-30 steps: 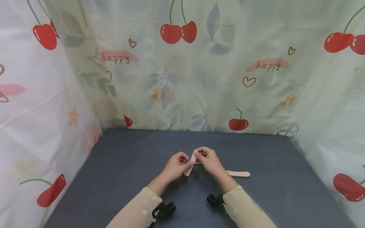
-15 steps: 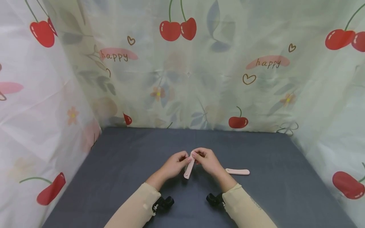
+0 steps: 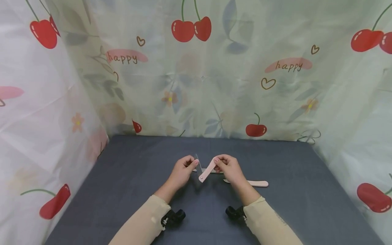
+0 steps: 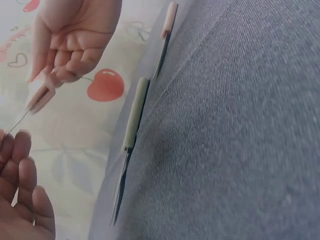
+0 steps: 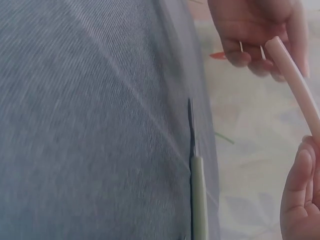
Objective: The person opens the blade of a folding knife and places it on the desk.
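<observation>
Between the hands, a pink folding razor (image 3: 207, 171) is held over the table, its thin metal blade (image 3: 198, 165) swung partly out at the pivot. My left hand (image 3: 182, 172) pinches the blade between thumb and fingers. Thumb and fingers of my right hand (image 3: 231, 170) grip the far end of the pink handle. In the left wrist view, a green-handled razor (image 4: 135, 115) lies unfolded on the cloth. Beyond it rests another pink razor (image 4: 170, 19), also unfolded; the right hand partly covers it in the head view.
Dark grey cloth (image 3: 147, 156) covers the table. Around its back and sides hangs a pale curtain (image 3: 196, 109) printed with cherries. Black wrist mounts (image 3: 173, 217) sit below both forearms, near the tabletop.
The hands have moved apart, and the held razor's blade has swung out from its pink handle. More of both razors on the table shows now.
</observation>
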A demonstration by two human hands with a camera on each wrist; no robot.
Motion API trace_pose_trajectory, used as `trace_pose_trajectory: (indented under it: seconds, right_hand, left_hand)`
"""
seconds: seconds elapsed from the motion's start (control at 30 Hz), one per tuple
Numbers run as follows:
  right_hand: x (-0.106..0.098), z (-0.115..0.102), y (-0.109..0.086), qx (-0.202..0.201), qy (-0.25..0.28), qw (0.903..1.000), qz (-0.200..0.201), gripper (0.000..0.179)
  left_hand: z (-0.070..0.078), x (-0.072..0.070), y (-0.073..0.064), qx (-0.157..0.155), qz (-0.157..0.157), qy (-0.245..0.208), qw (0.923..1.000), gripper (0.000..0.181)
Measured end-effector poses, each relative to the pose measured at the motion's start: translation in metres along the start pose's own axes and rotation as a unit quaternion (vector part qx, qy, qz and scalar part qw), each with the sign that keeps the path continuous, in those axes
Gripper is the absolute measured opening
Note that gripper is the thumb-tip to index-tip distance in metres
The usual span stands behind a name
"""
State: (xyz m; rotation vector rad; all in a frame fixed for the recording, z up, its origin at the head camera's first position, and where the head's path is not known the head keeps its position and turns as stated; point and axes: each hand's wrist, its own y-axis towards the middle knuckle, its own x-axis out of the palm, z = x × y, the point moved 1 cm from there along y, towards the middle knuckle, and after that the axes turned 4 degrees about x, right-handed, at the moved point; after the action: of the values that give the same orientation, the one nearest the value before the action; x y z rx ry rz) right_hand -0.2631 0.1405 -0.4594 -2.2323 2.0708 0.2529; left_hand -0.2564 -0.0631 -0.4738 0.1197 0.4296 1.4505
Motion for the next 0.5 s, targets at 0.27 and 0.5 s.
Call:
trace_pose_trajectory:
  seconds: [0.27,0.5]
  right_hand:
    - [-0.015,0.008,-0.002,0.035,0.043,0.9984,-0.008,0.020]
    - [-0.024,0.011,-0.004,0.042,0.050,0.9978,-0.013,0.022]
  left_hand:
    - [0.003,-0.007,-0.003,-0.026,0.011,-0.008,0.9996,0.021]
    - [-0.007,-0.012,-0.003,-0.030,0.017,-0.008,0.9994,0.018]
